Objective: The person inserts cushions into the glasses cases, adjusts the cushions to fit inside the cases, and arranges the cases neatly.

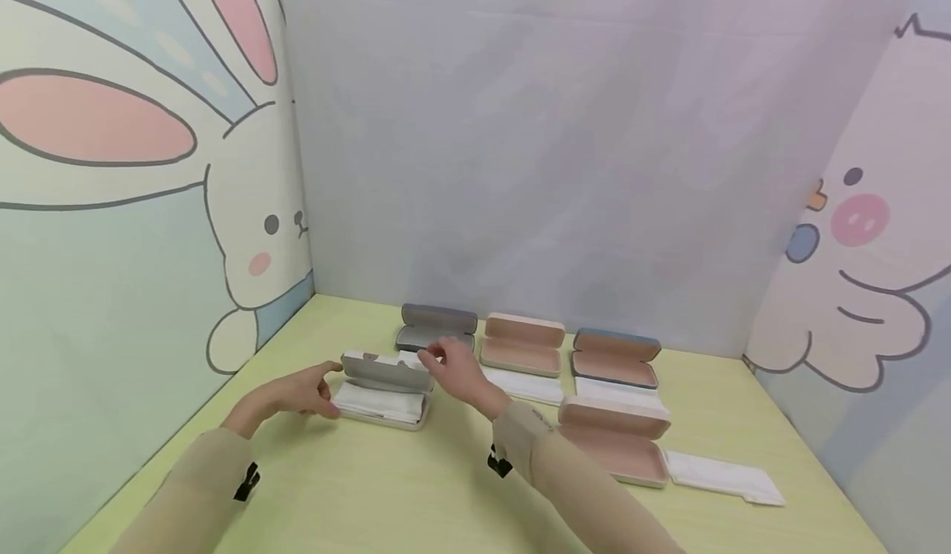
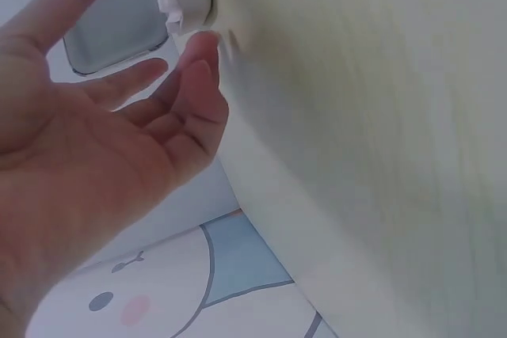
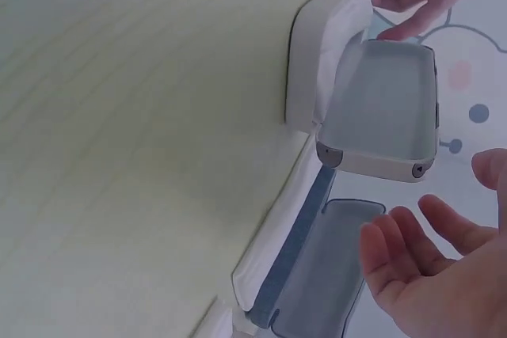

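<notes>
White case is placed on the left half of the counter, in front of a grey case near the back edge. A folded cloth is laid in its base and the lid is raised; the step in hand seems to be closing, which would call for the lid to be swung down without the cloth being pinched. Its long axis is set roughly parallel to the back edge, its mouth turned toward the front edge. The left hand is loosely spread at the left end, with no grip seen and contact unclear; the right hand is half-curved, apart from the lid's right end, with nothing held.
</notes>
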Demonstrator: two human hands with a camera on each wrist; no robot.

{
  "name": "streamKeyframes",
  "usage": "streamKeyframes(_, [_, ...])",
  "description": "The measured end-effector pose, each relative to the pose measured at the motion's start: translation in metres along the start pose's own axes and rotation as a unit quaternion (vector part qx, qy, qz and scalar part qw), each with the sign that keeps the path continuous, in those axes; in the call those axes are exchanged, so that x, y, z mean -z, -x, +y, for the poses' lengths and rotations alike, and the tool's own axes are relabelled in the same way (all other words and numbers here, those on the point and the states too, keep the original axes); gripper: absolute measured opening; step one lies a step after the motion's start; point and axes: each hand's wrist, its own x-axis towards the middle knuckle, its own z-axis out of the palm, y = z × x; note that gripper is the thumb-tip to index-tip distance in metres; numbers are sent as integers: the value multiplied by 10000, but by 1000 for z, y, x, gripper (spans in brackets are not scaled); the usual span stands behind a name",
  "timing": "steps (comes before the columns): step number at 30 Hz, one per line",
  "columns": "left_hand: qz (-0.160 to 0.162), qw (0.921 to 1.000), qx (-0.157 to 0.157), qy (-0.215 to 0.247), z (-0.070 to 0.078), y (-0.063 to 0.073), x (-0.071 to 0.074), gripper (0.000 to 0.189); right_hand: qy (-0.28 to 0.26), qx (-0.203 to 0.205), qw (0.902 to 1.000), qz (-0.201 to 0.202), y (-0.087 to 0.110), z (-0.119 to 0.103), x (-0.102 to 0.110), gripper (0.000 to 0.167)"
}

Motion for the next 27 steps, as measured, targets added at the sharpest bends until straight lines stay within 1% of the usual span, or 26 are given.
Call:
streamKeyframes(2, [9, 10000, -25, -78, 0, 0, 0, 90, -165, -32, 9996, -212, -5, 0, -2, 34])
streamKeyframes(4, [15, 9999, 66, -124, 0, 0, 2, 92, -203, 20, 9989, -425, -8, -1, -3, 35])
streamKeyframes(6, [32, 9998, 158, -94, 0, -1, 6, 92, -231, 124, 9974, -678, -11, -2, -4, 40])
streamKeyframes(8, [58, 9999, 160, -12, 0, -3, 10, 87, -185, 212, 9960, -854, -13, -3, -5, 45])
streamKeyframes(10, [127, 9997, 55, 197, 2, -7, 14, 79, -134, 185, 9948, -996, -13, -4, -4, 47])
streamKeyframes(11, [131, 9995, -78, 262, 3, -9, 16, 75, -115, 150, 9943, -1048, -12, -4, -4, 47])
streamKeyframes(12, [186, 9990, -109, 389, 4, -11, 17, 72, -126, 79, 9939, -1090, -11, -4, -3, 47])
streamKeyframes(15, [207, 9967, -196, 757, 4, -18, 17, 68, -170, -254, 9916, -1257, -9, -2, -2, 46])
streamKeyframes(17, [186, 9957, -171, 893, 3, -21, 17, 67, -214, -457, 9887, -1412, -7, 0, -2, 45])
streamKeyframes(19, [186, 9940, -98, 1071, 1, -23, 16, 64, -293, -616, 9857, -1539, -6, 2, -4, 48])
streamKeyframes(22, [202, 9933, -112, 1133, -1, -26, 15, 60, -398, -778, 9821, -1666, -5, 4, -5, 54])
streamKeyframes(24, [216, 9927, -111, 1180, -2, -28, 15, 58, -543, -901, 9804, -1669, -4, 5, -5, 55])
streamKeyframes(27, [99, 9932, -175, 1146, -2, -30, 14, 58, -772, -1092, 9762, -1707, -4, 6, -5, 54])
